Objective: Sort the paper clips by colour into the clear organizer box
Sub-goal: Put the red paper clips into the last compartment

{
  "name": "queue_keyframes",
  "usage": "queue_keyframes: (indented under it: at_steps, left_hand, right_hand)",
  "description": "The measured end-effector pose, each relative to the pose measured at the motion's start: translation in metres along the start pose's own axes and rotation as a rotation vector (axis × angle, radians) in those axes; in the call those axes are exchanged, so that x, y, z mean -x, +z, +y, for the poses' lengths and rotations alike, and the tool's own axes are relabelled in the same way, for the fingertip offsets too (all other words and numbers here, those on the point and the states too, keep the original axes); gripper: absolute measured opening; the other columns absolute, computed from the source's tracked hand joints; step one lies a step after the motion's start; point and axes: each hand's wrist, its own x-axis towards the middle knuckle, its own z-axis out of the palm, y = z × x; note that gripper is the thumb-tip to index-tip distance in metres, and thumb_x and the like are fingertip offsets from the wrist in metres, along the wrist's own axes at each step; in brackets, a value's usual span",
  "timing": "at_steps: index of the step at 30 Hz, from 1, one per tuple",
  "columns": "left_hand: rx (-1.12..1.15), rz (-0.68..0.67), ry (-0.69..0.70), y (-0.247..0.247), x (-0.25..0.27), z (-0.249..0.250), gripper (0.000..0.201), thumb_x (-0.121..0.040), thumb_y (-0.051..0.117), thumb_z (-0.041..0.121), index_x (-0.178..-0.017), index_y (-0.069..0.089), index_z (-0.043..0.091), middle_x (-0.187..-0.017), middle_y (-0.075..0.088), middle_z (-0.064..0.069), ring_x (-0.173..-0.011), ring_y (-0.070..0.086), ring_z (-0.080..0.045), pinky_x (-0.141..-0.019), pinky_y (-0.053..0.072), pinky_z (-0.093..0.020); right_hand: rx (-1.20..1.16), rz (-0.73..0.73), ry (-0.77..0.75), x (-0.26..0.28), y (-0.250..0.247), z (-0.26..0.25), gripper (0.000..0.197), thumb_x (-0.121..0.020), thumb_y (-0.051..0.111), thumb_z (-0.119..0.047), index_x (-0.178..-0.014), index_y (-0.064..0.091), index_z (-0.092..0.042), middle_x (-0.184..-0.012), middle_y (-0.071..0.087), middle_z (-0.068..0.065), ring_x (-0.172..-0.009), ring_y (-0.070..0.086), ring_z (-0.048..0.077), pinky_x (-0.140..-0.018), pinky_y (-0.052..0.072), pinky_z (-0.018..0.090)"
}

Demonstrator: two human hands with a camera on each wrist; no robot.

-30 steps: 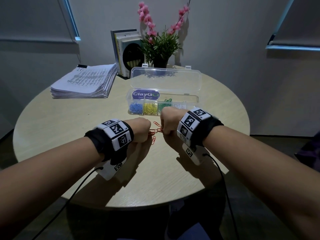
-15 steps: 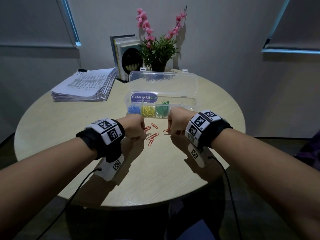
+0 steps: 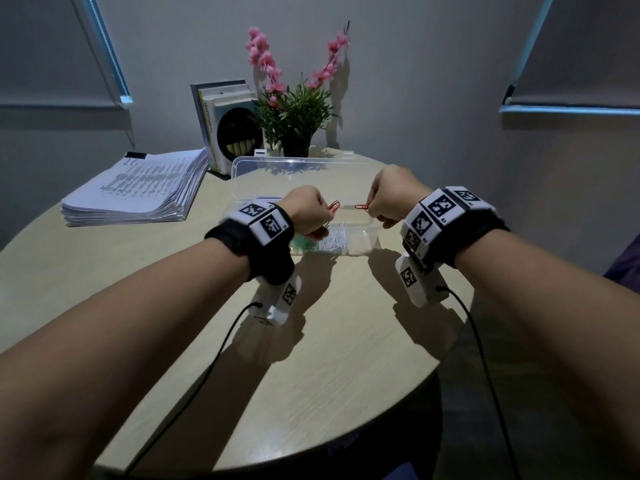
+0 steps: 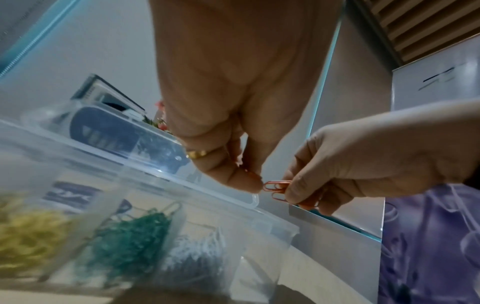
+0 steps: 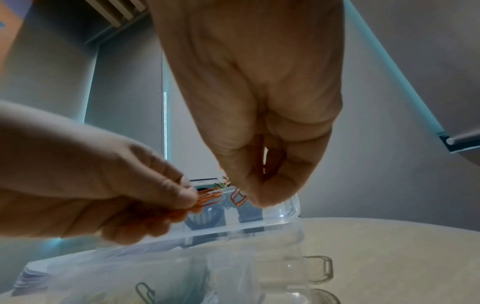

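Both hands have risen from the tabletop: the left hand [image 3: 306, 211] pinches several red wire paper clips [image 3: 334, 206], the right hand [image 3: 388, 199] pinches 2, above the clear plastic organizer box [image 3: 372, 237], apparently ready to drop.

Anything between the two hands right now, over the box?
Only air: the left hand and right hand each pinch red clips, apart, above the organizer box, per the head view.

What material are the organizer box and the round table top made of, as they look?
The organizer box looks like clear, glossy plastic: the white clips show through its wall, and its open lid catches highlights. The table looks like pale wood or a wood-look laminate with a matte finish: fine grain lines run across it. Which one, I cannot tell.
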Motion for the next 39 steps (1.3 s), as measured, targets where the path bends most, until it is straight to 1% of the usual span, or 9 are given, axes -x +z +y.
queue_keyframes:
  at_steps: [4, 11, 14, 18, 23, 29, 32, 35, 39]
  left_hand:
    - [-0.013, 0.124, 0.004, 0.027, -0.037, 0.013, 0.016, -0.086, 0.067, 0.009, -0.088, 0.068, -0.006, -0.084, 0.071, -0.016, -0.079, 0.071, -0.027, -0.078, 0.058, -0.041]
    - [-0.351, 0.125, 0.002, 0.048, -0.064, 0.023, 0.017, -0.084, 0.068, 0.02, -0.085, 0.068, 0.003, -0.093, 0.073, -0.011, -0.091, 0.07, -0.024, -0.085, 0.055, -0.033]
    - [-0.258, 0.083, 0.013, 0.045, -0.066, 0.022, 0.009, -0.088, 0.058, 0.009, -0.082, 0.065, 0.005, -0.094, 0.07, -0.013, -0.085, 0.068, -0.024, -0.082, 0.057, -0.033]
    - [-0.137, 0.078, 0.03, 0.028, -0.048, 0.02, 0.015, -0.088, 0.06, 0.005, -0.099, 0.067, -0.003, -0.088, 0.067, -0.015, -0.077, 0.067, -0.026, -0.078, 0.058, -0.034]
    - [-0.158, 0.123, 0.08, -0.007, -0.003, 0.008, 0.01, -0.087, 0.065, 0.009, -0.078, 0.065, 0.004, -0.083, 0.069, -0.018, -0.075, 0.068, -0.026, -0.076, 0.059, -0.039]
    - [-0.73, -0.146, -0.001, -0.019, 0.052, -0.039, 0.032, -0.082, 0.07, 0.034, -0.089, 0.072, 0.004, -0.082, 0.071, -0.011, -0.062, 0.06, -0.017, -0.055, 0.052, -0.024]
    - [-0.964, -0.211, -0.038, -0.011, 0.066, -0.063, 0.048, -0.07, 0.075, 0.052, -0.09, 0.07, 0.009, -0.083, 0.068, -0.004, -0.07, 0.058, -0.018, -0.052, 0.042, -0.023]
    - [-0.94, -0.17, 0.014, -0.011, 0.068, -0.077, 0.044, -0.071, 0.077, 0.046, -0.098, 0.069, 0.012, -0.096, 0.069, -0.003, -0.082, 0.06, -0.019, -0.064, 0.043, -0.025]
    - [-0.846, -0.146, 0.092, -0.019, 0.065, -0.087, 0.027, -0.076, 0.077, 0.029, -0.098, 0.074, 0.014, -0.096, 0.072, -0.001, -0.086, 0.064, -0.017, -0.071, 0.046, -0.023]
  right_hand:
    - [0.016, 0.024, 0.036, -0.019, 0.011, 0.008, 0.013, -0.083, 0.064, -0.002, -0.095, 0.068, 0.001, -0.093, 0.069, 0.016, -0.089, 0.069, 0.03, -0.081, 0.058, 0.041]
    - [-0.023, -0.02, 0.059, -0.036, 0.02, 0.019, 0.014, -0.078, 0.072, 0.001, -0.091, 0.07, 0.004, -0.089, 0.071, 0.018, -0.084, 0.071, 0.032, -0.078, 0.059, 0.042]
    - [-0.012, 0.001, 0.026, -0.034, 0.017, 0.019, 0.016, -0.084, 0.061, 0.003, -0.097, 0.068, 0.004, -0.094, 0.07, 0.018, -0.089, 0.069, 0.032, -0.082, 0.058, 0.042]
    - [-0.019, 0.03, -0.005, -0.024, 0.013, 0.015, 0.022, -0.085, 0.052, 0.006, -0.1, 0.067, 0.003, -0.098, 0.068, 0.019, -0.09, 0.067, 0.032, -0.083, 0.057, 0.042]
    - [-0.037, 0.055, -0.107, 0.004, 0.013, 0.0, 0.022, -0.084, 0.054, 0.003, -0.094, 0.073, -0.001, -0.097, 0.071, 0.015, -0.093, 0.065, 0.028, -0.082, 0.056, 0.035]
    - [0.024, -0.203, -0.296, 0.036, 0.047, -0.026, 0.022, -0.086, 0.06, 0.001, -0.098, 0.075, -0.01, -0.102, 0.072, 0.004, -0.093, 0.065, 0.018, -0.083, 0.054, 0.028]
    - [0.13, -0.315, -0.387, 0.04, 0.064, -0.041, 0.026, -0.088, 0.06, -0.004, -0.108, 0.073, -0.013, -0.111, 0.07, 0.002, -0.104, 0.064, 0.018, -0.09, 0.051, 0.028]
    - [0.273, -0.409, -0.519, 0.042, 0.078, -0.056, 0.033, -0.093, 0.055, -0.013, -0.125, 0.063, -0.017, -0.126, 0.063, 0.001, -0.117, 0.057, 0.021, -0.102, 0.044, 0.032]
    - [0.394, -0.471, -0.612, 0.043, 0.084, -0.064, 0.031, -0.093, 0.051, -0.009, -0.117, 0.069, -0.015, -0.118, 0.068, 0.004, -0.111, 0.06, 0.023, -0.097, 0.047, 0.032]
